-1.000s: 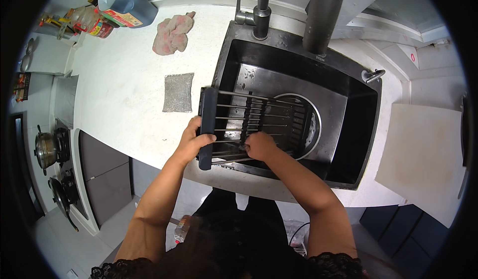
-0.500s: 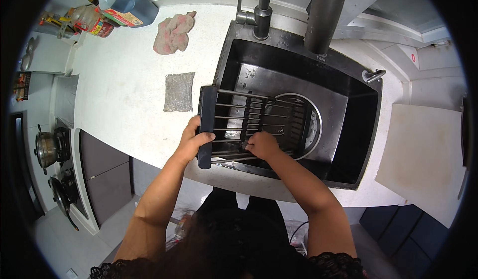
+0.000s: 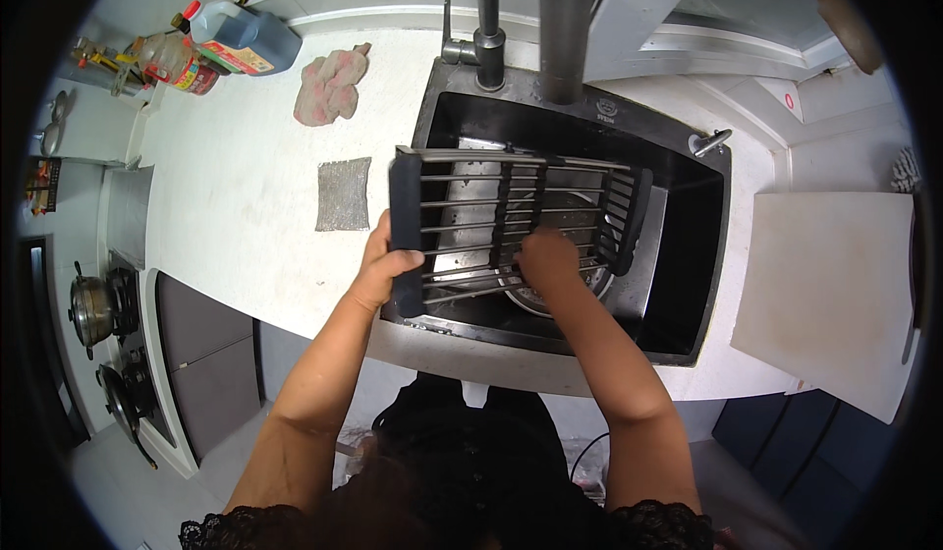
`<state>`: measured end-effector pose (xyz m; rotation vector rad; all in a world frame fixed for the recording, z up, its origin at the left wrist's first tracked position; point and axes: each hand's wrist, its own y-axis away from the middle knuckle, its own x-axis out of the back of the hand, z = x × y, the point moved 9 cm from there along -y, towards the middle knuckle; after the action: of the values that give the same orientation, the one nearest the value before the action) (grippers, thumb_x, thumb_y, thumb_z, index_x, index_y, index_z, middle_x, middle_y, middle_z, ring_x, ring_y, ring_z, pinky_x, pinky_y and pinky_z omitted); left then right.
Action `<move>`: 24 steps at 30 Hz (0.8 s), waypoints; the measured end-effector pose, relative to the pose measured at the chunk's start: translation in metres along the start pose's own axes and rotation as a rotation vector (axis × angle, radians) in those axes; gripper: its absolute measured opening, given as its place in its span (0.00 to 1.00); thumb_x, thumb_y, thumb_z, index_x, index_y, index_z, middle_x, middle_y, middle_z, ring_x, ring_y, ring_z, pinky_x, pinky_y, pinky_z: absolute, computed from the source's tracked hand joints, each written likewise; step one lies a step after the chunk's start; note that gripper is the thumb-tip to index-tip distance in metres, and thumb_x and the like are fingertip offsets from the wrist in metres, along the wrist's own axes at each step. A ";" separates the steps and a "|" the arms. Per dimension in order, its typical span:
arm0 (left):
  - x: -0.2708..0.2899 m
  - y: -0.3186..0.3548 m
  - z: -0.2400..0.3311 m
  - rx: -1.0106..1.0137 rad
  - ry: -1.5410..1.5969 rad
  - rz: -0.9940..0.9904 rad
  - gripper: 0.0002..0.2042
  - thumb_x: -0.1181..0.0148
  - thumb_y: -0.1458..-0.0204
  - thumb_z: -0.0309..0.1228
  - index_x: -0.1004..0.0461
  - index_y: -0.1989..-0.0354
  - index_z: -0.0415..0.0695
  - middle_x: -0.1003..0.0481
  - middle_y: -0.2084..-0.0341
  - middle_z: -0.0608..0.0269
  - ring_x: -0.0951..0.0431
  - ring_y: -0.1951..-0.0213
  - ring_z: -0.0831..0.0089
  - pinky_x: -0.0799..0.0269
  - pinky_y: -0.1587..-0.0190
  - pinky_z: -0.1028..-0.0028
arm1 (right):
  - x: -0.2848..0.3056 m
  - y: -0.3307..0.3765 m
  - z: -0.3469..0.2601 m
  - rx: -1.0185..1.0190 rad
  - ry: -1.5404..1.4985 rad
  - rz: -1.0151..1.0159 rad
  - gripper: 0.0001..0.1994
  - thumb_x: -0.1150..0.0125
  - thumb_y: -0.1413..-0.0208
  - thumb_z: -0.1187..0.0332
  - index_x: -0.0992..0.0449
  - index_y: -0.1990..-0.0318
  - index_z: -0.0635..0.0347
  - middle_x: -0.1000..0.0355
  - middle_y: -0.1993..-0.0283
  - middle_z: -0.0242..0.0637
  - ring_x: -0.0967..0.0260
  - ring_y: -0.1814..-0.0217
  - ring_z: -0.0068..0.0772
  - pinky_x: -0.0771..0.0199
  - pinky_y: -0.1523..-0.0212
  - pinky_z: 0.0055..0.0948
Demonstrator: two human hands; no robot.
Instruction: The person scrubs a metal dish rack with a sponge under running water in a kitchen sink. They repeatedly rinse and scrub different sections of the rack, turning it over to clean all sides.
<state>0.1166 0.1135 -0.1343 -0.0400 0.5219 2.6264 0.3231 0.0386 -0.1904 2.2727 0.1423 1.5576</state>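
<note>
At the near edge of the black sink (image 3: 702, 255), the left hand (image 3: 378, 267) clenches the near-left corner of a dark metal rack (image 3: 511, 221), thumb over its end bar. Just right, the right hand (image 3: 546, 258) presses down on the middle rods; whether it grips anything I cannot tell. The rack spans the basin, tilted. It looks stiff, fairly heavy, likely wet and slippery; its solid end bars seem the surest hold. Farther left lie a grey scouring cloth (image 3: 344, 194), then a pink rag (image 3: 330, 85).
</note>
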 end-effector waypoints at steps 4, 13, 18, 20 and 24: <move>0.021 -0.008 0.002 -0.007 0.037 0.006 0.33 0.42 0.71 0.36 0.35 0.49 0.37 0.33 0.65 0.65 0.34 0.61 0.74 0.39 0.54 0.77 | 0.038 0.014 0.034 -0.039 -0.317 0.097 0.12 0.36 0.55 0.59 0.21 0.71 0.58 0.26 0.65 0.43 0.28 0.64 0.44 0.27 0.64 0.40; 0.035 -0.016 0.005 -0.125 -0.028 0.040 0.34 0.41 0.75 0.37 0.34 0.52 0.36 0.33 0.68 0.63 0.34 0.66 0.74 0.39 0.61 0.77 | -0.110 0.019 0.137 -0.160 0.018 -0.235 0.13 0.41 0.53 0.65 0.21 0.63 0.62 0.25 0.64 0.49 0.25 0.61 0.43 0.26 0.60 0.36; 0.020 -0.016 -0.001 -0.093 -0.121 0.031 0.35 0.40 0.77 0.36 0.31 0.51 0.38 0.33 0.57 0.63 0.34 0.57 0.70 0.40 0.49 0.73 | -0.213 -0.001 0.135 -0.120 0.014 -0.499 0.16 0.43 0.50 0.66 0.24 0.52 0.53 0.27 0.53 0.47 0.29 0.49 0.46 0.31 0.46 0.38; 0.020 -0.015 -0.006 -0.080 -0.170 -0.006 0.35 0.39 0.77 0.34 0.31 0.50 0.39 0.35 0.55 0.63 0.36 0.53 0.69 0.44 0.45 0.72 | -0.176 0.009 0.110 0.120 -0.398 -0.388 0.14 0.42 0.51 0.70 0.23 0.54 0.56 0.26 0.54 0.45 0.29 0.51 0.46 0.30 0.49 0.36; 0.024 -0.001 -0.005 -0.097 -0.198 0.031 0.35 0.38 0.77 0.34 0.32 0.50 0.39 0.34 0.55 0.63 0.37 0.50 0.69 0.48 0.43 0.73 | -0.031 0.024 0.052 0.171 -0.861 -0.310 0.13 0.38 0.52 0.70 0.23 0.57 0.58 0.26 0.58 0.45 0.28 0.55 0.45 0.29 0.52 0.34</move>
<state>0.0955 0.1229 -0.1422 0.1966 0.3297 2.6468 0.3558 -0.0056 -0.2249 2.6755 0.3701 0.3541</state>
